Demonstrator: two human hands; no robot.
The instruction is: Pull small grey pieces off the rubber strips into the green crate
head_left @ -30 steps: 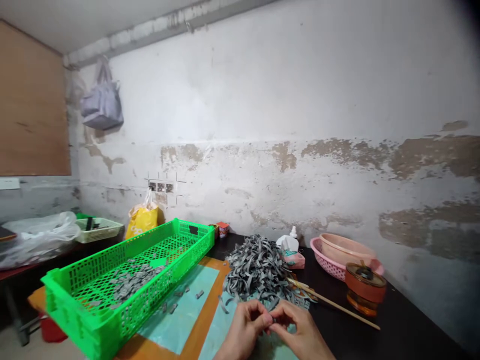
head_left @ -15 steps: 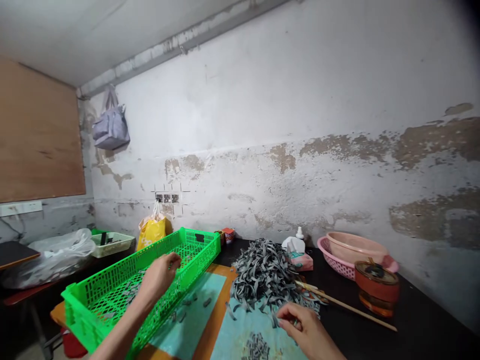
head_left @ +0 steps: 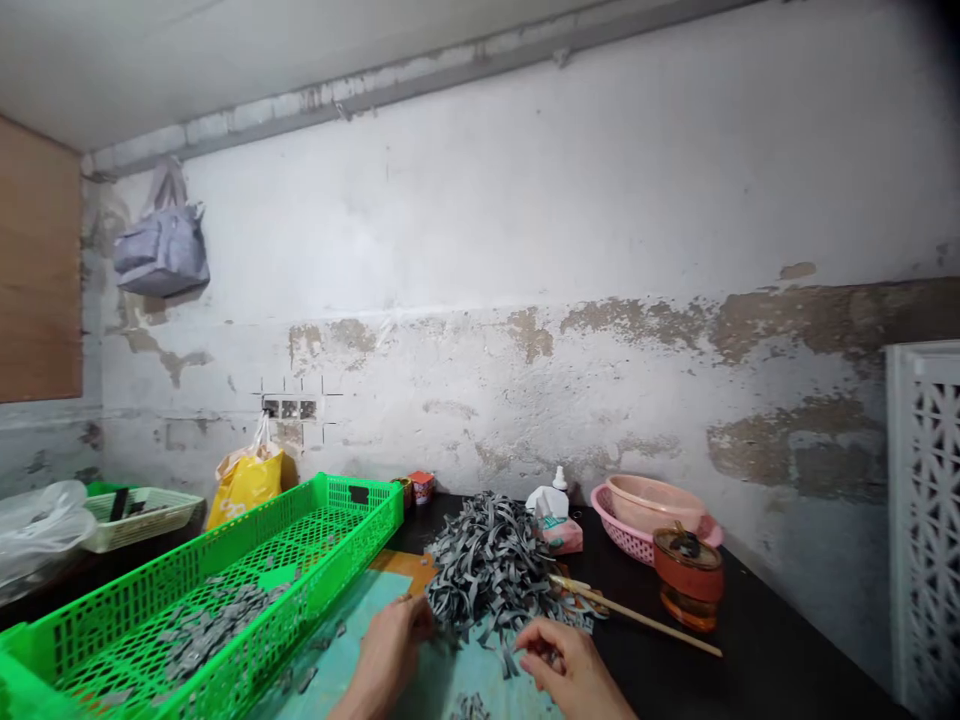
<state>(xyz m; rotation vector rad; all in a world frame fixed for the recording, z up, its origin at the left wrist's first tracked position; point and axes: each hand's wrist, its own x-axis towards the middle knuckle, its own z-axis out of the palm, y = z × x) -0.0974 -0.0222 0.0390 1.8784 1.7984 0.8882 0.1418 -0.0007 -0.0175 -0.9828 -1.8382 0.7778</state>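
A heap of grey rubbery-looking strips (head_left: 487, 560) lies on a light-blue sheet (head_left: 431, 670). At the heap's lower left edge is my left hand (head_left: 390, 645); motion smears its curled fingertips, and whatever they hold does not show. My right hand (head_left: 570, 665) is just below the heap's front right, its fingers closed in a pinch beside a loose strip. What is inside that pinch is too small to make out. Between the hands, at the bottom edge, sits a small pile of short grey pieces (head_left: 470, 707). More short pieces (head_left: 217, 625) lie in a green plastic crate (head_left: 300, 600) on the left.
A wooden stick (head_left: 652, 620) lies right of the heap, near a lidded amber jar (head_left: 688, 580). Behind are pink basins (head_left: 652, 505), a tissue pack (head_left: 562, 535) and a white bottle (head_left: 559, 478). A yellow bag (head_left: 247, 485) hangs behind the crate. A white lattice panel (head_left: 930, 520) stands far right.
My left hand has moved from over the green crate rightward and down to the heap's edge. My right hand stays near the heap's front. The view has turned right.
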